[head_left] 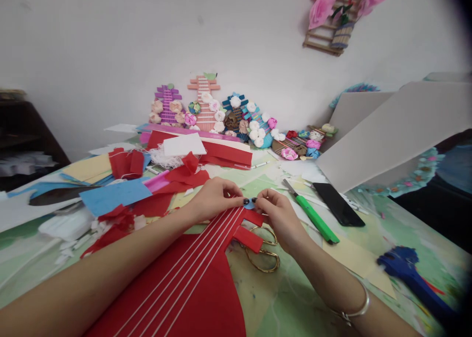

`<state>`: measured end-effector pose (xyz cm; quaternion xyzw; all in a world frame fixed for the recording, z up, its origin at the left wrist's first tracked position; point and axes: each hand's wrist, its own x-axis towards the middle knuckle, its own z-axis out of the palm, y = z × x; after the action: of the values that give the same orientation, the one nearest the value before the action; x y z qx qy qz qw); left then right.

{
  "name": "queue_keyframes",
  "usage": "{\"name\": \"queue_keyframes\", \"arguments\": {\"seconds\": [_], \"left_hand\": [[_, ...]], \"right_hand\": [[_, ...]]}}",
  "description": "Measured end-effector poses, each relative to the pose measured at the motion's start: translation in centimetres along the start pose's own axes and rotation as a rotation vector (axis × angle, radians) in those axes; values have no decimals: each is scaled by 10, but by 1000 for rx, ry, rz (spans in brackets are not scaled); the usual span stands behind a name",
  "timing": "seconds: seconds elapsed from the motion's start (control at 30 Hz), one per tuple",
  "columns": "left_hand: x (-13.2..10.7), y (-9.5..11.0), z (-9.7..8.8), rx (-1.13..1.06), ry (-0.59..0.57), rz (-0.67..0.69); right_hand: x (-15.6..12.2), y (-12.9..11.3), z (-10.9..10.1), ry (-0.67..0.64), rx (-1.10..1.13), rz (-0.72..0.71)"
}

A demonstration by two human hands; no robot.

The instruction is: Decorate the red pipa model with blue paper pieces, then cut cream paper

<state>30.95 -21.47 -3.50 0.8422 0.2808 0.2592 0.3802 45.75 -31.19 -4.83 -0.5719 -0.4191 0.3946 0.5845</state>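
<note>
A red paper-covered lute shape (217, 292) with white string lines lies slanted in front of me, its neck pointing away. At its head, a small blue piece of paper (250, 204) sits between my two thumbs. My left hand (212, 198) reaches over the neck, fingers closed in a pinch at the blue piece's left edge. From the right, my right hand (282, 219) pinches the same piece, thumb against fingers. Red pegs (249, 239) stick out from the neck just below. Gold-handled scissors (266, 263) lie partly under the pegs; their blades are hidden.
A green cutter knife (313, 219), a black phone (338, 204) and a blue glue gun (409, 273) lie to the right. Red scraps and blue sheets (114, 197) cover the left. Several flower-trimmed lutes (204, 103) lean on the wall. A grey board (391, 125) stands at right.
</note>
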Motion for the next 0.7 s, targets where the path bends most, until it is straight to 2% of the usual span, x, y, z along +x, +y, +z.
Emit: {"name": "queue_keyframes", "arguments": {"seconds": [0.2, 0.4, 0.7], "left_hand": [[0, 0, 0, 17, 1, 4], [0, 3, -1, -8, -8, -22], [1, 3, -5, -123, -81, -23]], "right_hand": [[-3, -1, 2, -57, 85, 73], [-5, -3, 2, -68, 91, 51], [-6, -4, 0, -70, 75, 34]]}}
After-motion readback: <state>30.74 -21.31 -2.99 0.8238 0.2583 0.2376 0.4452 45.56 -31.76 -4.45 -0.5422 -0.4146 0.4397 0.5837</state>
